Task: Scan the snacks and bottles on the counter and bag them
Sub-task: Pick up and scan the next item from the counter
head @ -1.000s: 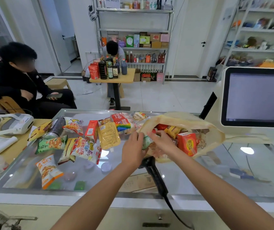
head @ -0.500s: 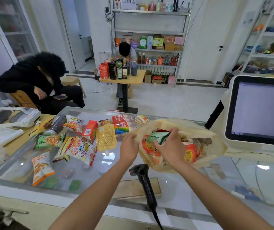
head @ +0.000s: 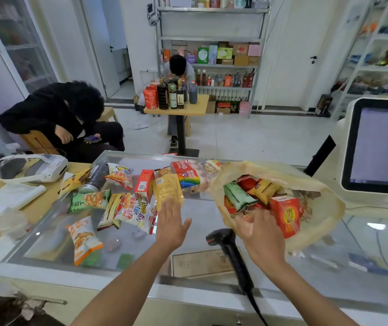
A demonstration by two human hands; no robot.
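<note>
in the head view, a beige bag point(head: 327, 208) is seen lying open on the glass counter point(head: 200, 208). a green packet point(head: 237, 196), a yellow packet point(head: 262, 188) and a red carton point(head: 284, 214) are held inside; deeper contents are blurred. loose snacks point(head: 127, 203) and a dark bottle point(head: 96, 177) are heaped at the left. the left hand point(head: 170, 224) is held flat beside them. the right hand point(head: 258, 231) is spread, gripping nothing, at the bag's rim. the scanner point(head: 225, 241) cable is cut off below.

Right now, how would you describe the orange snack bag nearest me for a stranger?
Find the glass counter, then the snack pile left of the left hand. The orange snack bag is the pile's nearest piece to the person; its neighbours are green, yellow and white.
</note>
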